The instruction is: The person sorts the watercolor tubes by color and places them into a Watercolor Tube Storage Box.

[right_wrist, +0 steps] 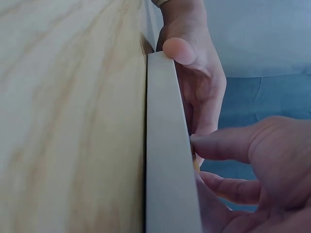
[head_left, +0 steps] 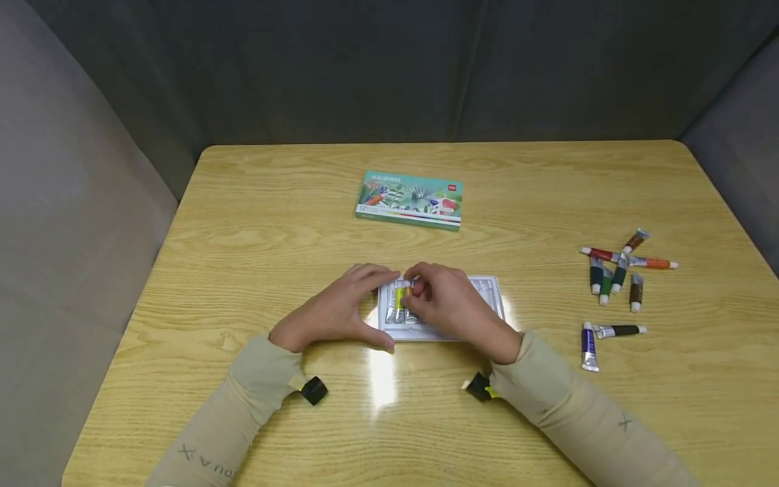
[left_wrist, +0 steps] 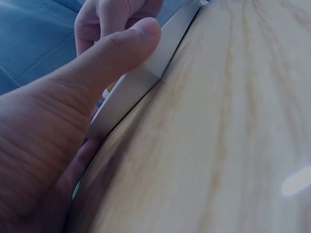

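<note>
Pinching an orange-yellow tube point(head_left: 408, 291) between thumb and fingers, the right hand point(head_left: 453, 304) works over the left part of a white tray point(head_left: 402, 334). The tube sits within the tray, just right of a bright yellow tube point(head_left: 399, 299), which lies beside a pale tube point(head_left: 391, 304) nearest the left end. Slots show at the tray's right end, past the right hand; the middle is hidden beneath it.

The left hand point(head_left: 335, 304) spreads wide around the tray's left end, fingers at the far corner and thumb at the near one. How firmly it presses cannot be told.

The tray lies flat on a wooden table point(head_left: 274, 203). Behind it, well apart, rests a green box point(head_left: 414, 196) with a printed plant design.

Off to the right lies a loose cluster: a red tube point(head_left: 599, 253), an orange tube point(head_left: 654, 262), a reddish-brown tube point(head_left: 636, 240) and three green tubes point(head_left: 620, 276), some overlapping. A dark brown tube point(head_left: 636, 292) lies just beside them. Nearer the person, a purple tube point(head_left: 587, 345) and a black tube point(head_left: 623, 330) lie close together. Beige sleeves point(head_left: 535, 379) cover both forearms.
</note>
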A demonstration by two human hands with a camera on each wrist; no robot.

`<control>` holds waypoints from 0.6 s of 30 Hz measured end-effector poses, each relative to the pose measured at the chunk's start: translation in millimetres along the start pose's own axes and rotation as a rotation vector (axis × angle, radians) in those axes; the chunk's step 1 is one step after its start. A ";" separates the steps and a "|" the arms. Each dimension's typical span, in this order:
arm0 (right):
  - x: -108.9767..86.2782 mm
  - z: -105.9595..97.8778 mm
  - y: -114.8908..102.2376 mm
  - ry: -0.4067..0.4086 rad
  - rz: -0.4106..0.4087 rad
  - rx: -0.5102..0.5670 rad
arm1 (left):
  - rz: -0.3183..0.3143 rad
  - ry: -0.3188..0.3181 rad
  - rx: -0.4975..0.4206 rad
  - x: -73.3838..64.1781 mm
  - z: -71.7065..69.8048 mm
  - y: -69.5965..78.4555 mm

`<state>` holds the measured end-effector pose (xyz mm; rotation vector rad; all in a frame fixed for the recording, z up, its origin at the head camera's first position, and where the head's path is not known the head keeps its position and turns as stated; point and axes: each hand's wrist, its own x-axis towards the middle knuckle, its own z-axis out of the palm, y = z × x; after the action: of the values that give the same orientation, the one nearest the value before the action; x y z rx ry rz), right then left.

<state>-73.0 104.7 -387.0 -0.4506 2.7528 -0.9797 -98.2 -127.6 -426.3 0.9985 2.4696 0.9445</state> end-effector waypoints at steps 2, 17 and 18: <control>-0.1 0.7 -1.4 0.004 -0.002 -0.008 | -0.001 0.000 0.000 -0.4 0.2 -0.5; -3.7 -1.1 -4.2 0.053 -0.020 -0.101 | 0.013 0.004 -0.012 1.0 1.1 -3.1; -4.0 -1.2 -4.5 0.058 -0.021 -0.111 | 0.013 0.004 -0.013 0.9 1.1 -3.2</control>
<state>-68.6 103.4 -382.9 -0.4768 2.8705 -0.8611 -99.9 -128.2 -429.3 1.0101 2.4602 0.9665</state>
